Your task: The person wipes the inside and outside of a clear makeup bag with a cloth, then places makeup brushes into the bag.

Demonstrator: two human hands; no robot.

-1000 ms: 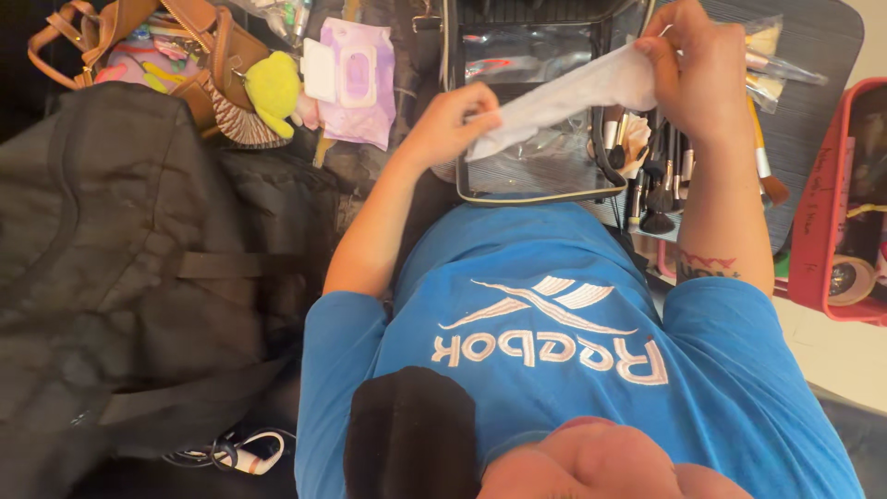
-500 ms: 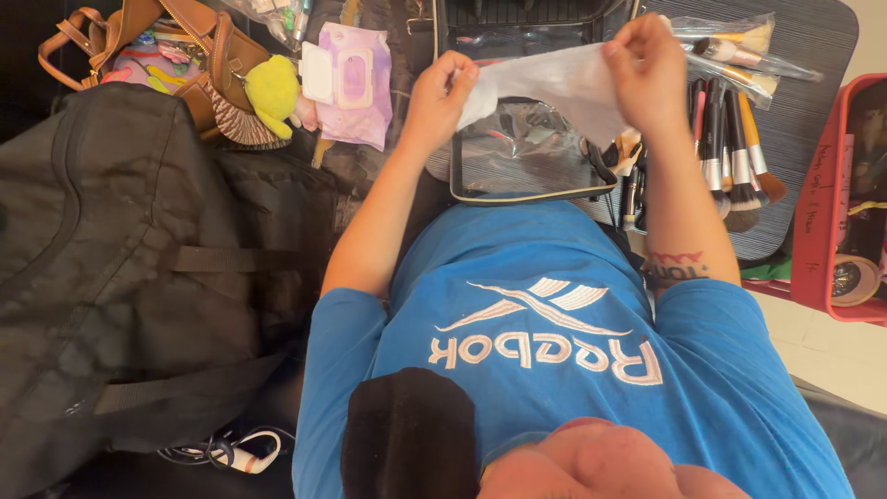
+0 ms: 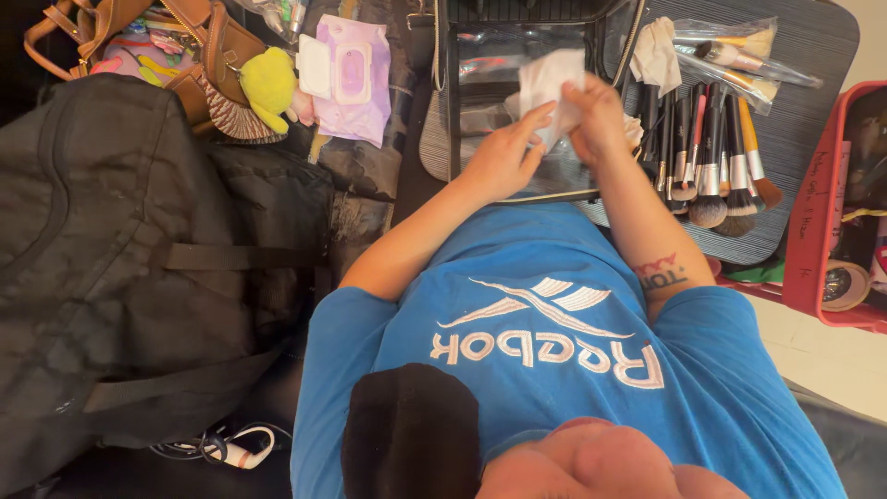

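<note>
Head view: white wipe (image 3: 548, 81) between both hands.

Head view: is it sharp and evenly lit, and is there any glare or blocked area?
Head view: mostly sharp, with slight softness on both hands, left hand and right hand, around the white wipe. Lighting is even; the black bag loses detail in dark tones. Glare streaks the clear plastic pouch. The wearer's blurred chin blocks the bottom edge.

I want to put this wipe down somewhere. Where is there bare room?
Bare room: the dark ribbed mat at its far right corner, between the bagged brushes and the red bin. Crowded: the row of makeup brushes, and the clear pouch under both hands.
</note>
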